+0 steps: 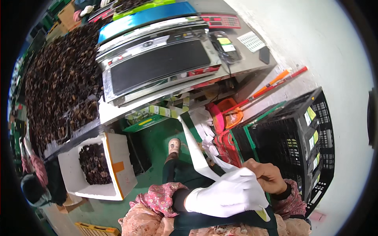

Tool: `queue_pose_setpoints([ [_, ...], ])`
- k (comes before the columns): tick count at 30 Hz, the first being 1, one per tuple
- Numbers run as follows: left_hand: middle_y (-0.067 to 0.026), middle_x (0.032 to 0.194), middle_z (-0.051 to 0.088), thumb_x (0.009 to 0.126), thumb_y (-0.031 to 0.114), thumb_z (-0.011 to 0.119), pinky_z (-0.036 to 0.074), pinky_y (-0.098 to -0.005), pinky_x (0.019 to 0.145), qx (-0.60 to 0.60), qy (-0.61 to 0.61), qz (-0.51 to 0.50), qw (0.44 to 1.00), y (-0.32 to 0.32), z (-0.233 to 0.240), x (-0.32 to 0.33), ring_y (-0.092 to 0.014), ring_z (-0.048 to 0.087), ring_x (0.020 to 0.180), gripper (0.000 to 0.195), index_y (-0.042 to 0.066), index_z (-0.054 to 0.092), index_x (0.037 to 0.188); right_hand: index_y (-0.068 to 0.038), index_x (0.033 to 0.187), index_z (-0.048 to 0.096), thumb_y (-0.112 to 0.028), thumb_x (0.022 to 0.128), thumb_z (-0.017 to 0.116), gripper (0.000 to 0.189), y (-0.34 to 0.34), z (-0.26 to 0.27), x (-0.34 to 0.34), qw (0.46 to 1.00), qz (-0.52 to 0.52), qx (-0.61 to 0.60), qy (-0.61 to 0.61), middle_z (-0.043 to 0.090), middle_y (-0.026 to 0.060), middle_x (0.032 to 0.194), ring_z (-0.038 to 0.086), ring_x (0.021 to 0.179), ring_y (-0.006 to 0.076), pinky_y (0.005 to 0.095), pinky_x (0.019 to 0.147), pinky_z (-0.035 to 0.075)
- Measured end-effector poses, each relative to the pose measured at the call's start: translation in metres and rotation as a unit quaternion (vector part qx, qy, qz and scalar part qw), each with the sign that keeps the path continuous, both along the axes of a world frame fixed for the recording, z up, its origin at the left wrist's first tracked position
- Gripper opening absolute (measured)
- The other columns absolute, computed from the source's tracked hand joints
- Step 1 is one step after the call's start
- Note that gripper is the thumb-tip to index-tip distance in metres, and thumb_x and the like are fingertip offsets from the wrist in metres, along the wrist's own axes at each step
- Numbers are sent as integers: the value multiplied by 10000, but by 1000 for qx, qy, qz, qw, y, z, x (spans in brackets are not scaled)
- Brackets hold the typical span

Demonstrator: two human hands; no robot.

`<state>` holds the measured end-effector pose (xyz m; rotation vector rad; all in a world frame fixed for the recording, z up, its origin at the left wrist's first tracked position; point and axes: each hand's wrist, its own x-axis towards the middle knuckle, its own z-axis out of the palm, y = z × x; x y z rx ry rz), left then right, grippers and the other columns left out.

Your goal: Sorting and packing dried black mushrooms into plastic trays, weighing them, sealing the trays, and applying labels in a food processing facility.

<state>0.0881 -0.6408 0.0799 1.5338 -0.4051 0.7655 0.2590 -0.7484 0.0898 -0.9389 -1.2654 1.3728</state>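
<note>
My left hand (227, 193), in a white glove, is closed on a long strip of white label backing (192, 144) in front of my waist. Green-and-white labels (161, 110) line the strip's far part by the bench edge. A label (262, 214) pokes out below the gloved fingers. Bare and curled, my right hand (267, 175) meets the glove's far side. Its fingertips are partly hidden, so whether they pinch the strip cannot be told. More white backing (203, 124) hangs in loose folds beyond my hands.
A tray-wrapping machine (159, 65) and red scale (220, 20) stand on the bench. Labelled black crates (307, 141) stack at right, near red and orange handles (265, 88). Left are a dark fungus-like heap (65, 73), a foam box (119, 165) and another person (35, 177).
</note>
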Motion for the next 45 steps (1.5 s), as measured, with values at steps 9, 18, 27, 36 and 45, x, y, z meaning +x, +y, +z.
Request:
queue_pose_setpoints([
  [9,-53,838,635,786,84,626,458,-379,821,-4,32,335,942,20,-9,-52,-246,594,766,145,59,664,924,-4,777,520,-23,873,526,98,80,-36,-28,853,-235,140,-444,462,34,700,434,605,116,243,564,333],
  [18,22,747,544,898,87,625,410,-190,625,-396,148,625,656,21,-56,-86,-23,473,683,138,26,564,791,0,1310,434,-279,782,738,670,138,-58,-45,934,-75,147,-315,472,160,1292,507,1124,269,380,932,415],
  [27,25,795,562,890,98,625,421,-206,672,-443,109,598,659,27,-79,-101,-30,493,742,126,30,565,803,-5,1021,563,-65,895,630,155,152,-93,-136,986,42,-153,58,613,12,930,551,861,57,209,784,437],
  [36,-22,814,642,874,109,615,448,-228,643,-499,182,551,643,77,-136,-158,-60,562,725,130,-13,644,906,-1,851,587,-257,917,625,268,214,-156,-181,973,79,-129,-173,530,-22,671,442,624,28,220,534,380],
  [45,23,734,573,857,105,624,415,-220,619,-491,183,587,617,167,-244,-238,-38,502,682,109,21,604,790,-21,971,585,-221,910,595,209,258,-207,-165,934,134,-137,-302,629,103,799,612,716,180,312,671,482],
])
